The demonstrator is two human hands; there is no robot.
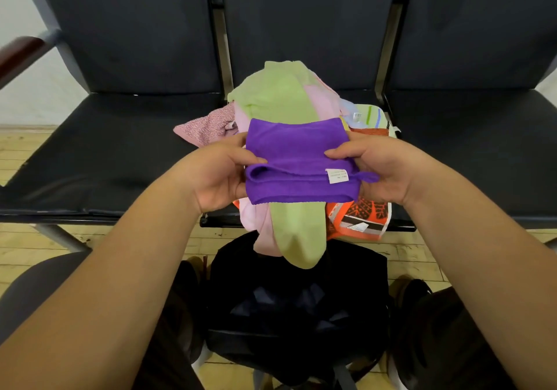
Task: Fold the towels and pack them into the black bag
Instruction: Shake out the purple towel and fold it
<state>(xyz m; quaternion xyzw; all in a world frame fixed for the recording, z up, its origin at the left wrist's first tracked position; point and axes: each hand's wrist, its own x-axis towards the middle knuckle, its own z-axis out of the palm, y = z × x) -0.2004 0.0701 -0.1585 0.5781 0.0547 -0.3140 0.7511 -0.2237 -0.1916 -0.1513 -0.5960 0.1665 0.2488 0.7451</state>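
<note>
A folded purple towel with a white label is held in the air above a heap of towels. My left hand grips its left edge, thumb on top. My right hand pinches its right edge near the label. Beneath it a light green towel and a pink towel hang over the seat's front edge. An orange patterned towel lies at the right of the heap. The black bag stands open on the floor between my knees, directly under the hanging towels.
The heap lies on the middle seat of a black bench with three seats and dark backrests. A wooden armrest is at the far left. The floor is pale wood. My legs flank the bag.
</note>
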